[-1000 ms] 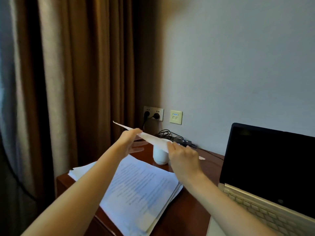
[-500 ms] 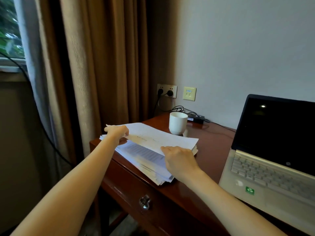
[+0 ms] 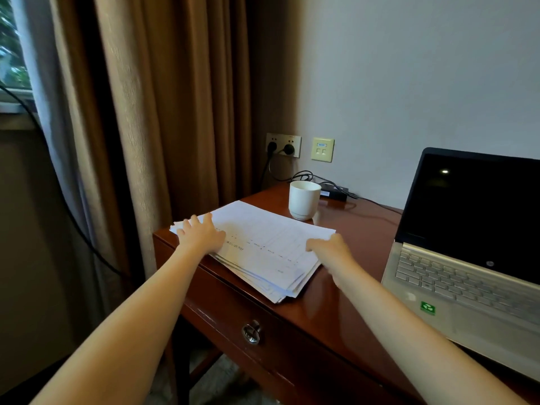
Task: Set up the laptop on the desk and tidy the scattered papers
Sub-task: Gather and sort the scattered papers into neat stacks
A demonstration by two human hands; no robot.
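item one, stack of papers (image 3: pixel 263 247): i see it lying on the left end of the desk (image 3: pixel 344 311), the sheets roughly squared and the near edges fanned a little. item two, left hand (image 3: pixel 201 233): flat on the stack's far-left corner, fingers straight and spread, pressing down. item three, right hand (image 3: pixel 330 249): at the stack's right edge, thumb laid on the top sheet, fingers blurred at the corner; i cannot tell whether they pinch the paper or only rest against it. the hands sit well apart, one at each side of the stack. item four, laptop (image 3: pixel 467 229): open on the right of the desk, screen dark, green sticker on the palm rest. item five, white cup (image 3: pixel 304 203): upright just behind the stack. item six, black power adapter (image 3: pixel 333 194): behind the cup. item seven, wall socket (image 3: pixel 283 145): two plugs in it. item eight, metal ring pull (image 3: pixel 251 333): on the desk's drawer front.
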